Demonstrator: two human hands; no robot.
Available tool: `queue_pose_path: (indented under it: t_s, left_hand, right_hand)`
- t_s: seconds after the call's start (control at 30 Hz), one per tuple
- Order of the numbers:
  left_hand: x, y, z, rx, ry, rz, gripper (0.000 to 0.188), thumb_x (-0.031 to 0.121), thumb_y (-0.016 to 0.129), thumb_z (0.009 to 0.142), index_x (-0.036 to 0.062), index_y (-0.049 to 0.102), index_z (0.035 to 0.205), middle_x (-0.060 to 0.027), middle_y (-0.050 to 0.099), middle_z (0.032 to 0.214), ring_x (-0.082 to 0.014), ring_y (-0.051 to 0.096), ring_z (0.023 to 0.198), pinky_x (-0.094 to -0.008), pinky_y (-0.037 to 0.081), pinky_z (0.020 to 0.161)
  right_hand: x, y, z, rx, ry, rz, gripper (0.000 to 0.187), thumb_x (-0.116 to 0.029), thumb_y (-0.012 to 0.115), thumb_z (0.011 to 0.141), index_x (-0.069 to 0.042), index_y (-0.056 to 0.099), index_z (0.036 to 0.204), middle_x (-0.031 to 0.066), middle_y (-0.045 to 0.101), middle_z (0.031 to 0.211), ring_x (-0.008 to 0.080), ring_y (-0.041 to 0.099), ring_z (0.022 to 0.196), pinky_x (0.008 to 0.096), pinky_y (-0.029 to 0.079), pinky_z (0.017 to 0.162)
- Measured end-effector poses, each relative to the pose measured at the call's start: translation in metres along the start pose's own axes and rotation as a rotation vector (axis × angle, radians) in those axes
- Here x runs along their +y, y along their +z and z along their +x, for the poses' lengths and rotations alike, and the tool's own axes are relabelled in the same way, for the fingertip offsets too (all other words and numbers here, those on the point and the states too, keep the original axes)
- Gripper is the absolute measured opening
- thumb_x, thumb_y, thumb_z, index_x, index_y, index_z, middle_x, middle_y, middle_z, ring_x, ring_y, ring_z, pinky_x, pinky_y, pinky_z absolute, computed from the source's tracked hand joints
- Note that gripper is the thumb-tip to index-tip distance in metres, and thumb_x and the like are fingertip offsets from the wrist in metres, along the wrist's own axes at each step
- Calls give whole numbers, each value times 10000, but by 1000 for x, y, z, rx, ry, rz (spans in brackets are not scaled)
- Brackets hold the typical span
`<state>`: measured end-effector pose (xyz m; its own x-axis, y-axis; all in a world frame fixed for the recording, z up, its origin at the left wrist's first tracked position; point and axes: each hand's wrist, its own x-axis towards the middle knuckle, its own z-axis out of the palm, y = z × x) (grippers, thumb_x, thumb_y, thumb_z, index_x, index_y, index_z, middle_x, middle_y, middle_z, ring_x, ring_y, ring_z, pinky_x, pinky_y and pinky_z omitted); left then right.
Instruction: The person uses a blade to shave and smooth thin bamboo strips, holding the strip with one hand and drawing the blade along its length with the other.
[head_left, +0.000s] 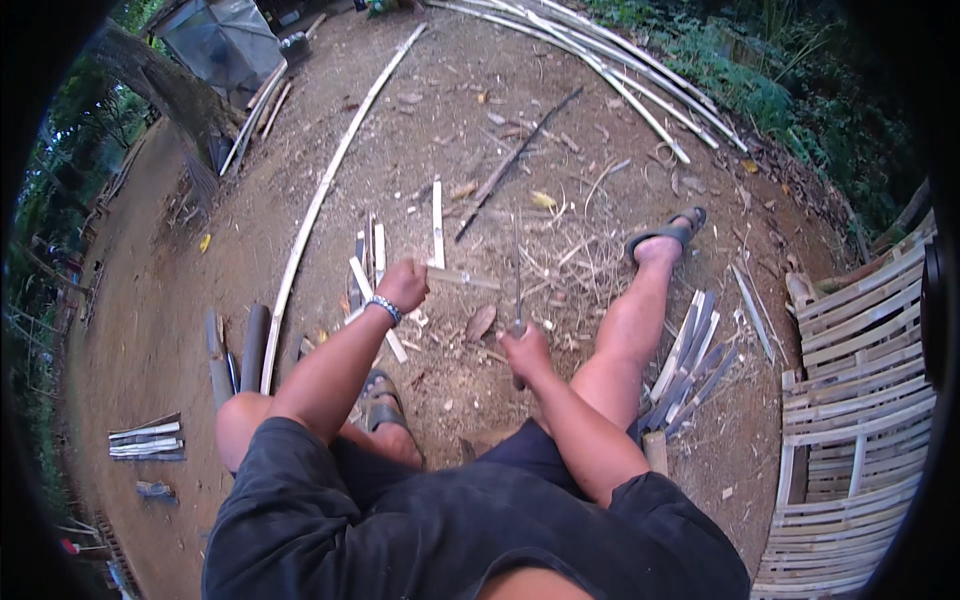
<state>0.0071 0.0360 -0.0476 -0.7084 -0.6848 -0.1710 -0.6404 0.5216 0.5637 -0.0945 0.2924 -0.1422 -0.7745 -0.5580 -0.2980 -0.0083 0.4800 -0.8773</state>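
Note:
My left hand (403, 286) is closed around one end of a short, pale bamboo strip (464, 278), which points to the right. A bracelet circles that wrist. In my right hand (527, 352) is the handle of a long, thin-bladed knife (517, 262), its blade pointing away from me. The strip's free end lies close to the blade; whether they touch I cannot tell. Several cut bamboo pieces (379, 252) lie on the ground just beyond my left hand. Thin curled shavings (575, 265) are scattered past the knife, between my sandalled feet.
A long split bamboo pole (325, 180) curves across the ground at left. More poles (620, 75) lie at the far right. Bundled strips (685, 365) rest beside my right leg. A slatted bamboo panel (855, 420) stands at right, and a tree trunk (165, 80) at far left.

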Motion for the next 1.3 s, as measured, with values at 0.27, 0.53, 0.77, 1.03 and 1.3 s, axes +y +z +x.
queue_pose_path:
  t_s: [0.27, 0.53, 0.77, 1.03, 1.3]
  left_hand:
    - [6, 26, -21, 137, 171, 215, 393, 309, 427, 1034, -32, 558, 888, -164, 656, 723, -263, 670, 606, -405, 544, 635]
    - [30, 10, -27, -36, 145, 176, 444, 311, 411, 1004, -88, 596, 941, -343, 643, 893, -486, 626, 892, -535, 484, 855]
    - [39, 13, -40, 13, 199, 280, 373, 255, 454, 989, -80, 591, 898, -337, 639, 820, -493, 627, 820, -552, 495, 798]
    - [47, 20, -48, 29, 179, 244, 382, 238, 471, 983, -98, 581, 839, -344, 614, 745, -503, 616, 760, -564, 487, 756]
    - [62, 25, -46, 75, 209, 192, 372, 234, 467, 979, -80, 570, 810, -334, 611, 718, -504, 613, 740, -568, 490, 727]
  right_hand:
    - [4, -14, 2, -15, 84, -99, 361, -288, 746, 788, -17, 656, 1009, 203, 706, 922, 367, 685, 878, 440, 520, 793]
    - [-9, 8, 2, -33, -18, -214, 373, -319, 732, 819, -44, 655, 1059, 185, 716, 965, 339, 692, 902, 418, 529, 817]
    - [-47, 23, 6, -288, -76, -225, 337, -237, 633, 874, -115, 619, 1188, 182, 703, 1042, 370, 678, 969, 458, 533, 857]
    - [-50, 25, 15, -242, -72, -197, 304, -175, 635, 859, -83, 645, 1149, 206, 707, 940, 392, 682, 886, 459, 542, 802]
    - [-41, 16, 19, -260, -64, -177, 278, -176, 639, 829, -72, 669, 1085, 210, 709, 912, 368, 693, 839, 434, 545, 784]
